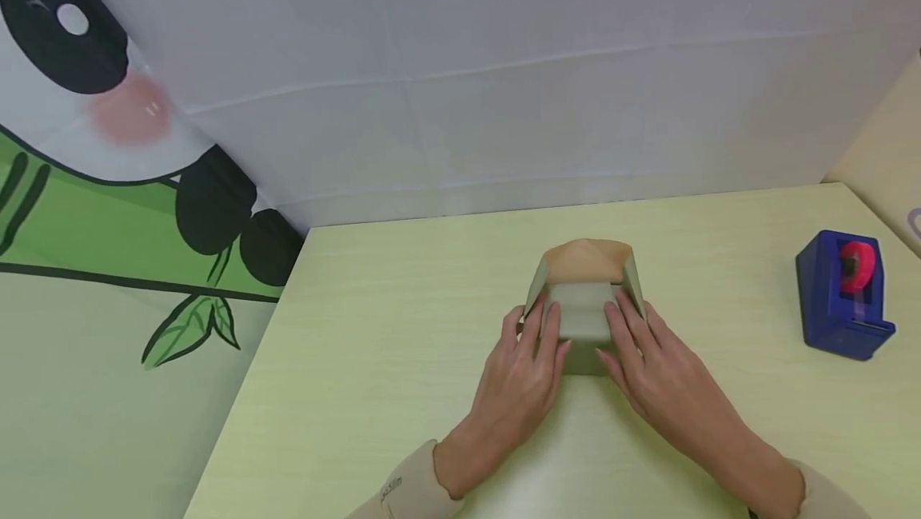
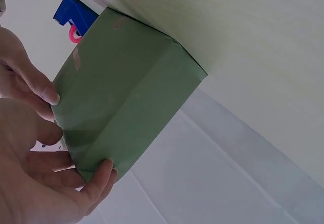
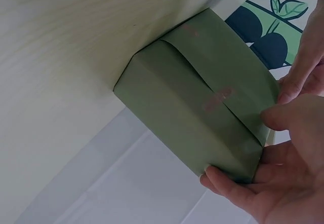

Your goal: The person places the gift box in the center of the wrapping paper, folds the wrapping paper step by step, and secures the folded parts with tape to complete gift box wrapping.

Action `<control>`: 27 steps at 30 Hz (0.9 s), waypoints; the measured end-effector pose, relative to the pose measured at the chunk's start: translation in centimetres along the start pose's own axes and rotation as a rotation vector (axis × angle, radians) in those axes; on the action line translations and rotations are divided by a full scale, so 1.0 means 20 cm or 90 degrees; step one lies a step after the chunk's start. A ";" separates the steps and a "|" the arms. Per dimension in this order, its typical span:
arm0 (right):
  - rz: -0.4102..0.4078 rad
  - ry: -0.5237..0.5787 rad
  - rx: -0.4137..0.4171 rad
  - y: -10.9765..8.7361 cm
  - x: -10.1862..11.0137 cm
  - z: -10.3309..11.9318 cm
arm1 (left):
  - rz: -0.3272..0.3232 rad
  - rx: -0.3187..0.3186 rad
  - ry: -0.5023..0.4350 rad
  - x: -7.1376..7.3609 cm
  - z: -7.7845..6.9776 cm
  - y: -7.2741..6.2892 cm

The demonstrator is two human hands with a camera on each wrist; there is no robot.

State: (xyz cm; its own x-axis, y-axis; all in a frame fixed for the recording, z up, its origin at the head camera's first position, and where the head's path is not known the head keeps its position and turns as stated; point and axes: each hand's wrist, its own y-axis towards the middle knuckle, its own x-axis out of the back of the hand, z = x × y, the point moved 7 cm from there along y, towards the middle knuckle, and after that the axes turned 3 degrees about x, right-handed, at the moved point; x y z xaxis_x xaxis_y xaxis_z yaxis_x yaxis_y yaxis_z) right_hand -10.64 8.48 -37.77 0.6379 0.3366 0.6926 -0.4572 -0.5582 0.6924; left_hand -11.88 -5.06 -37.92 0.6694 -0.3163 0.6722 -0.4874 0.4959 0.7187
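Observation:
A box in green paper [image 1: 586, 315], tan on the paper's inner side, stands on one end on the table between my hands. At its upper end a far flap [image 1: 588, 261] sticks up with the tan side showing. My left hand [image 1: 521, 371] grips the left side of this end, fingers around the folded edge and thumb toward the near face. Mirroring it, my right hand [image 1: 655, 371] grips the right side. In the right wrist view, tape pieces [image 3: 218, 100] cross a long paper seam. The left wrist view shows a smooth side with a lengthwise crease.
A blue tape dispenser [image 1: 838, 303] with a pink-red roll [image 1: 858, 265] stands near the table's right edge. Behind the pale wooden table [image 1: 374, 327] hangs a white sheet [image 1: 489, 119]. To the left is a wall with a cartoon drawing [image 1: 129, 223].

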 end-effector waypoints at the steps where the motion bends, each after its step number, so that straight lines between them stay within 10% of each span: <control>1: 0.005 -0.008 0.004 0.00 0.00 0.01 | -0.001 -0.002 0.001 0.00 0.00 0.00; 10: -0.012 0.019 -0.044 0.00 0.04 0.05 | -0.064 0.010 -0.024 0.06 0.02 -0.02; 20: -0.189 0.081 -0.127 0.04 0.18 0.06 | -0.141 0.052 -0.061 0.16 0.07 -0.02; 27: -0.179 0.132 -0.213 0.02 0.18 0.04 | -0.101 0.153 -0.173 0.19 0.13 -0.05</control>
State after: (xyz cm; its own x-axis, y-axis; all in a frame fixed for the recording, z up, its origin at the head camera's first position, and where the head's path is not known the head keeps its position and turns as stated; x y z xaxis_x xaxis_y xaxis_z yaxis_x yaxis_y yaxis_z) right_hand -8.06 8.84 -35.07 0.6445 0.6026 0.4707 -0.4802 -0.1602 0.8624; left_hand -10.37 -8.75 -35.62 0.5893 -0.5926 0.5491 -0.5295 0.2301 0.8165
